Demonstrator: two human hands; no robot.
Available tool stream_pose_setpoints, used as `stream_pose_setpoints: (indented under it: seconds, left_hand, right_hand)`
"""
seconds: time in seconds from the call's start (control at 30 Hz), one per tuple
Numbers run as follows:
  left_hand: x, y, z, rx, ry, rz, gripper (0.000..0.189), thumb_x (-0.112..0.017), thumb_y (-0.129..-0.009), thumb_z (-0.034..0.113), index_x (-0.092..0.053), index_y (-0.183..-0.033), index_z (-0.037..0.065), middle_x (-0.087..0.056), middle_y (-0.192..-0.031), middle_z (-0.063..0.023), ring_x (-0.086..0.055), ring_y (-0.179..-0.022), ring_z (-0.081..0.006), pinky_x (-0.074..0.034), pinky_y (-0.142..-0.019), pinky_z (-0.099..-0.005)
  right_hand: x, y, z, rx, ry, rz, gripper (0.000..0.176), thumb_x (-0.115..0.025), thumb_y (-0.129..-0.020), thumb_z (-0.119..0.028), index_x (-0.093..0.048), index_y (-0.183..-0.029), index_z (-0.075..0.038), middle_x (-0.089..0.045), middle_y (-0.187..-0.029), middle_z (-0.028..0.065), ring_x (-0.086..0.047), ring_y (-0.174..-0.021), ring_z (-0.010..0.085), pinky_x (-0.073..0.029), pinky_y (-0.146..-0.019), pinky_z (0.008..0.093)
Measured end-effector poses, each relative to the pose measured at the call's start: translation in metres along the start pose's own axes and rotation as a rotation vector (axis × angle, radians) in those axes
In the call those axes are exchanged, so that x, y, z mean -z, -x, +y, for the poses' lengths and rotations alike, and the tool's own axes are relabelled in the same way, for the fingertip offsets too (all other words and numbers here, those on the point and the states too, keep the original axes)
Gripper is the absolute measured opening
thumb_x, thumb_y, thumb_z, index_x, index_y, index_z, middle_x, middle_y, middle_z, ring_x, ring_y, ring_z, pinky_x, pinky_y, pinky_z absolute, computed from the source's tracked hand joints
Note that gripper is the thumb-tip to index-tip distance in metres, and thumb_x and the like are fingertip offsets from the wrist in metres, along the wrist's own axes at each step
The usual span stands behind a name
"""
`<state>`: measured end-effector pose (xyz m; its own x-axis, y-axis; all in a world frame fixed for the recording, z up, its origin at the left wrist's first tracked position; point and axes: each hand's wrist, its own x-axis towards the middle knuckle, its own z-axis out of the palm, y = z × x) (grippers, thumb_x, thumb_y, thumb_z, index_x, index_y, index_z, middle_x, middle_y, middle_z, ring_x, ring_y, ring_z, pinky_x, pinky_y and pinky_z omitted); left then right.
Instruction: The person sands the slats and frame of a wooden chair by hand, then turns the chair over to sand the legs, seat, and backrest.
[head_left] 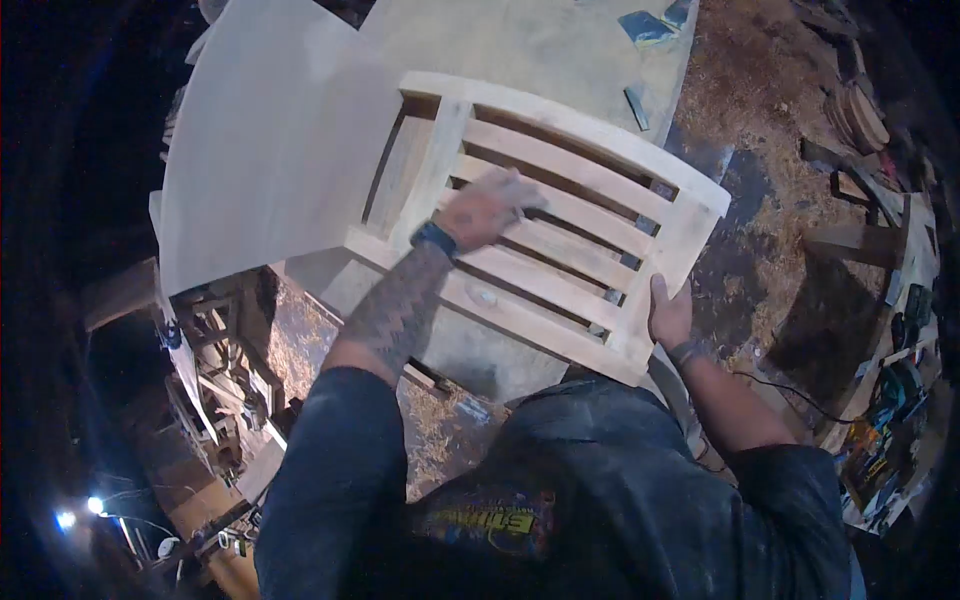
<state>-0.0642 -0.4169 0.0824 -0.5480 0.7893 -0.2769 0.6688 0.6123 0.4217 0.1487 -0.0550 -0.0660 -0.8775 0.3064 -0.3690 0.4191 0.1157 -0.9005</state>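
Frame: pale bare-wood slatted frame (570,200) lies flat on the dusty worktop (540,40), straight ahead; its slats run far-left to near-right.
Left hand (485,208): spread flat on the middle slats, gripping nothing.
Right hand (668,315): closed round the frame's near right corner.

Left hand (487,207) flat, fingers spread, arm outstretched, right hand (668,315) curled, close to body

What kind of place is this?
Probably a woodworking shop: there is a slatted wooden frame of bare wood, sawdust all over the floor, and tools crowded on a bench at the right.
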Motion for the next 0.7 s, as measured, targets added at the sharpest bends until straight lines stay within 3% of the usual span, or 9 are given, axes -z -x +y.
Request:
stream_pose_setpoints:
  seconds: [0.03,0.13,0.27,0.33,0.43,0.53,0.57,0.67,0.7]
  left_hand:
    - [-0.008,0.007,-0.016,0.043,0.016,0.260,0.044,-0.056,-0.106,0.018,-0.064,-0.150,0.016,-0.060,-0.156,-0.0140,-0.047,-0.148,-0.0433,-0.032,-0.130,-0.0520]
    - [-0.012,0.004,-0.027,0.136,-0.134,0.288,0.043,-0.057,-0.106,0.020,-0.065,-0.148,0.013,-0.062,-0.154,-0.0146,-0.049,-0.147,-0.0426,-0.034,-0.128,-0.0528]
    - [0.004,0.012,-0.040,-0.065,-0.076,0.201,0.043,-0.058,-0.106,0.024,-0.067,-0.145,0.008,-0.061,-0.154,-0.0157,-0.050,-0.147,-0.0389,-0.035,-0.128,-0.0512]
    - [0.000,0.007,-0.053,0.025,-0.092,0.192,0.040,-0.058,-0.106,0.023,-0.069,-0.142,0.008,-0.061,-0.154,-0.0152,-0.051,-0.146,-0.0384,-0.037,-0.127,-0.0507]
    - [0.003,-0.003,-0.007,-0.082,-0.123,0.212,0.038,-0.056,-0.106,0.022,-0.072,-0.137,0.007,-0.065,-0.150,-0.0161,-0.058,-0.140,-0.0361,-0.041,-0.124,-0.0501]
    - [0.012,-0.014,-0.042,-0.026,0.018,0.125,0.042,-0.057,-0.106,0.031,-0.070,-0.140,0.012,-0.068,-0.143,-0.0167,-0.063,-0.133,-0.0371,-0.046,-0.118,-0.0501]
    - [0.026,-0.004,-0.048,0.155,0.201,0.100,0.041,-0.056,-0.107,0.030,-0.070,-0.141,0.012,-0.068,-0.145,-0.0167,-0.063,-0.133,-0.0383,-0.048,-0.116,-0.0490]
    - [-0.021,-0.011,-0.051,-0.059,-0.244,0.212,0.042,-0.056,-0.105,0.022,-0.070,-0.143,0.009,-0.067,-0.147,-0.0167,-0.063,-0.135,-0.0354,-0.049,-0.116,-0.0491]
    - [0.016,-0.014,0.002,0.024,-0.145,0.075,0.043,-0.056,-0.106,0.022,-0.069,-0.145,0.010,-0.069,-0.145,-0.0141,-0.063,-0.134,-0.0341,-0.049,-0.115,-0.0490]
  right_hand:
    - [-0.001,0.000,0.000,-0.001,0.004,0.004,0.056,-0.069,-0.108,-0.032,-0.053,-0.144,0.009,-0.071,-0.136,0.0245,-0.070,-0.124,0.0345,-0.051,-0.110,0.0454]
    - [-0.001,0.000,0.000,0.020,-0.024,0.029,0.052,-0.069,-0.108,-0.029,-0.055,-0.141,0.008,-0.073,-0.133,0.0235,-0.070,-0.123,0.0333,-0.052,-0.109,0.0451]
    - [-0.002,0.000,-0.008,0.049,-0.026,0.016,0.049,-0.068,-0.109,-0.027,-0.055,-0.140,0.008,-0.073,-0.133,0.0230,-0.070,-0.124,0.0312,-0.053,-0.108,0.0449]
    - [0.002,0.005,-0.005,0.026,-0.006,0.012,0.048,-0.068,-0.109,-0.027,-0.055,-0.140,0.008,-0.072,-0.134,0.0230,-0.070,-0.124,0.0306,-0.053,-0.108,0.0449]
    - [-0.004,0.000,-0.010,0.015,-0.036,0.013,0.050,-0.068,-0.109,-0.028,-0.055,-0.141,0.008,-0.072,-0.134,0.0234,-0.070,-0.124,0.0305,-0.052,-0.108,0.0450]
    - [0.000,0.003,-0.020,-0.001,0.018,0.006,0.051,-0.068,-0.109,-0.029,-0.054,-0.141,0.008,-0.072,-0.134,0.0242,-0.070,-0.124,0.0312,-0.052,-0.108,0.0451]
    - [0.002,0.004,-0.029,-0.025,0.060,0.005,0.051,-0.068,-0.109,-0.029,-0.054,-0.141,0.008,-0.072,-0.134,0.0245,-0.070,-0.124,0.0314,-0.052,-0.108,0.0451]
    - [0.003,0.003,-0.001,-0.018,-0.016,0.013,0.052,-0.068,-0.109,-0.030,-0.054,-0.141,0.008,-0.071,-0.134,0.0248,-0.070,-0.124,0.0322,-0.052,-0.108,0.0452]
    - [-0.002,-0.001,0.011,0.003,-0.081,0.012,0.052,-0.068,-0.109,-0.030,-0.054,-0.141,0.008,-0.071,-0.134,0.0248,-0.069,-0.124,0.0325,-0.052,-0.108,0.0452]
